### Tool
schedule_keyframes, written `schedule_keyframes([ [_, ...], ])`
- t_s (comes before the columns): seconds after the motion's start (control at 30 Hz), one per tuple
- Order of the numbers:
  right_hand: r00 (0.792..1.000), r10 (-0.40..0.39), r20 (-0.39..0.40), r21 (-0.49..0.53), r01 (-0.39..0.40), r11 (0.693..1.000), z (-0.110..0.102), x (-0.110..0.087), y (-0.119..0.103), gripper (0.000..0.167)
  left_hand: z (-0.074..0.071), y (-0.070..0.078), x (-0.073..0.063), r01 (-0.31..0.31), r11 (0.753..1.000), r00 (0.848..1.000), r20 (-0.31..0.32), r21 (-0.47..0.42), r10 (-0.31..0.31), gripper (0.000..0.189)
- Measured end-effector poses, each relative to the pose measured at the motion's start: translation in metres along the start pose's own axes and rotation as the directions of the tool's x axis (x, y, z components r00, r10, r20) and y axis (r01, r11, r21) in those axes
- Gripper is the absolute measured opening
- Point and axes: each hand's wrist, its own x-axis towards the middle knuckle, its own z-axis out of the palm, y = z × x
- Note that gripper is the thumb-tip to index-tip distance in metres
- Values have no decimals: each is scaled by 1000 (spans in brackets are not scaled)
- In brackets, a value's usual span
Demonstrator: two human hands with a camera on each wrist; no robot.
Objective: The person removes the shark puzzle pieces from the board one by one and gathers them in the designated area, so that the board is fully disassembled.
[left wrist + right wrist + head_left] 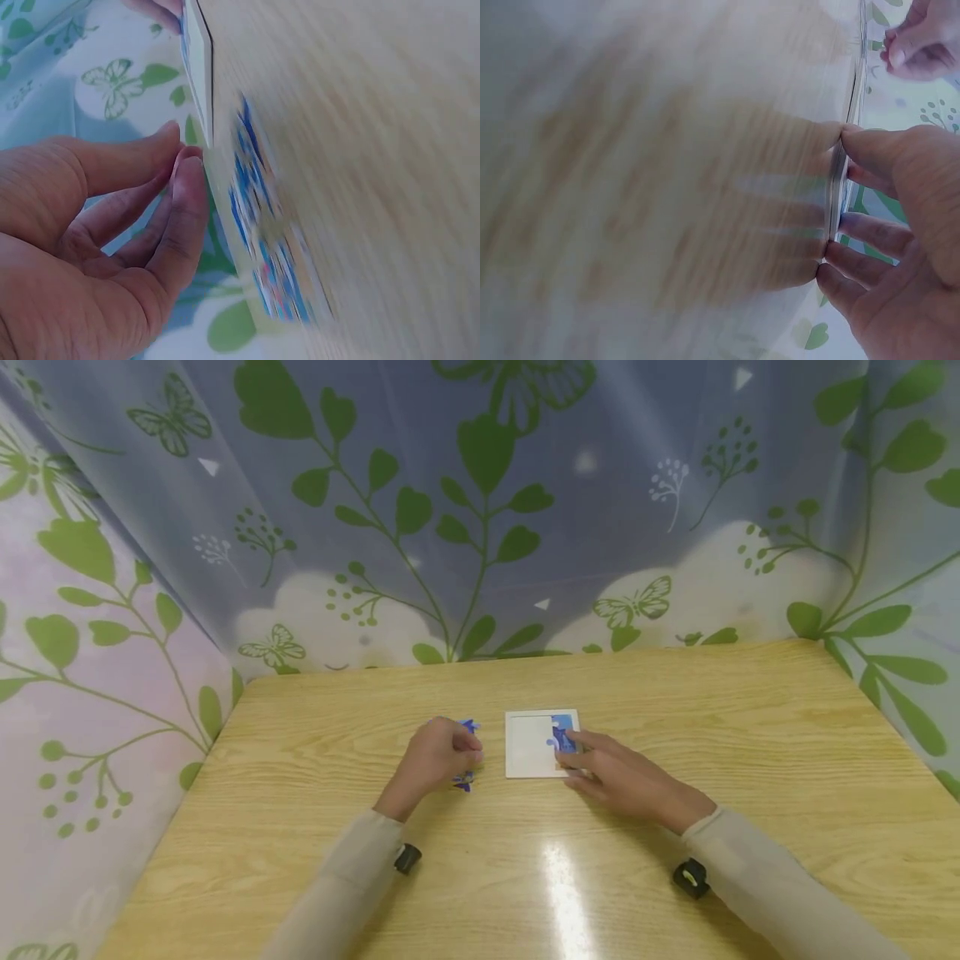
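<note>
A small white puzzle tray [528,745] lies flat at the middle of the wooden table [750,735], with blue puzzle pieces [564,735] set in its right part. My right hand [583,753] rests on the tray's right side, its straight fingers pressing on the blue pieces and the tray edge [838,187]. My left hand [459,752] hovers just left of the tray over loose blue pieces [465,783]. In the left wrist view its fingers [186,187] are loosely curled and nothing shows between them, with the blurred loose pieces [262,247] beside them.
A curtain [480,510] printed with green leaves and butterflies encloses the table at the back and both sides. The tabletop is bare wood to the right of the tray and in front of both arms.
</note>
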Motion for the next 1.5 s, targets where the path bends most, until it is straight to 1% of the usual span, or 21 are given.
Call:
schedule_keyframes([
  [0.1,1000,-6,-1,-5,6,1000,0,-1,0,32,8,10,10,-19,1000,1000,11,-13,19,5],
  [0.3,1000,0,3,-6,0,1000,1,-2,2,34,29,27,33,-14,1000,1000,24,-11,14,8],
  [0.5,1000,-10,2,2,10,1000,-1,-3,2,34,48,43,50,-18,1000,1000,25,2,18,11],
  [0.67,1000,-18,-3,12,18,1000,-1,-3,2,33,61,51,61,16,1000,1000,17,21,-16,14],
  [0.77,1000,-19,-2,12,19,1000,-1,-3,2,33,66,55,65,35,999,999,19,10,-35,14],
  [1.03,999,-52,-12,10,52,999,-1,-1,2,36,73,62,70,11,1000,1000,-20,16,-10,7],
  [1.13,998,-58,-11,4,58,998,-2,-1,2,36,74,63,70,23,999,999,-27,24,-22,5],
  [1.33,998,-55,-6,3,55,998,-2,-1,2,36,75,64,70,55,998,998,-36,-4,-55,3],
  [1.5,998,-61,-4,3,61,998,-2,-1,1,36,74,65,70,52,999,997,-61,-15,-53,4],
])
